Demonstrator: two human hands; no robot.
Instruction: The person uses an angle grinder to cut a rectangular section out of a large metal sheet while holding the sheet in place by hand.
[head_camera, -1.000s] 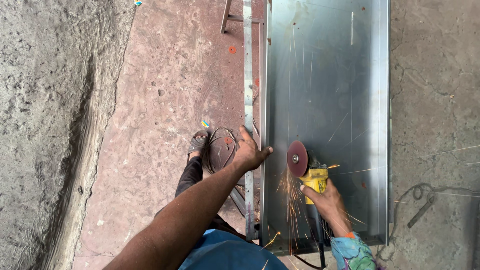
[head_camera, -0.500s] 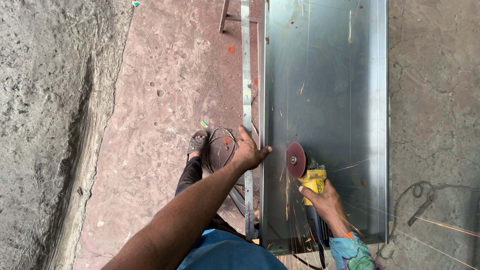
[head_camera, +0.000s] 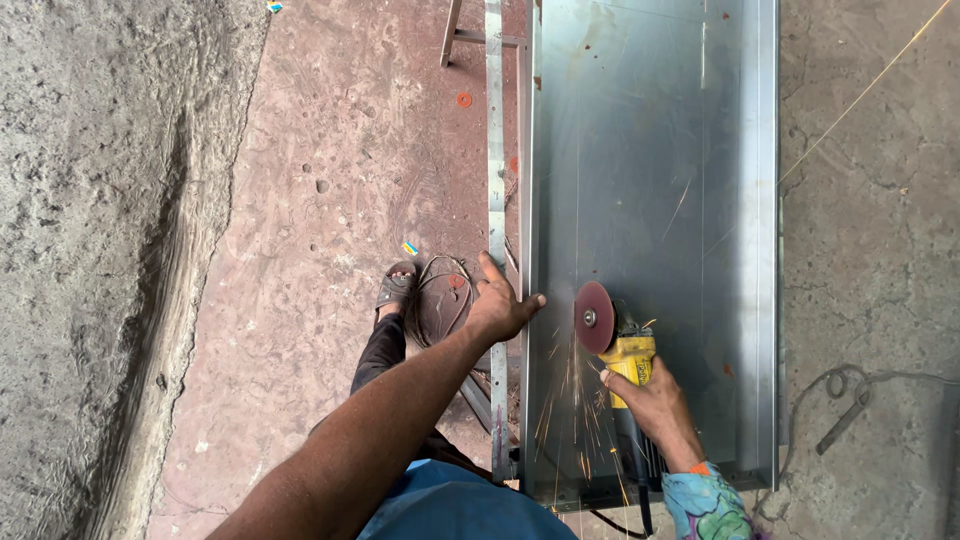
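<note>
On the long metal channel (head_camera: 650, 180) lying along the floor, the right hand (head_camera: 655, 405) is wrapped tightly round the body of a yellow angle grinder (head_camera: 625, 360), near the channel's closest end. Its reddish disc (head_camera: 594, 317) meets the sheet just inside the left wall (sparks fall from that spot toward the viewer). The left hand (head_camera: 497, 305) rests with fingers spread on the left wall's rim, beside the disc. Left of the channel, a sandalled foot (head_camera: 397, 287) stands on the reddish floor.
</note>
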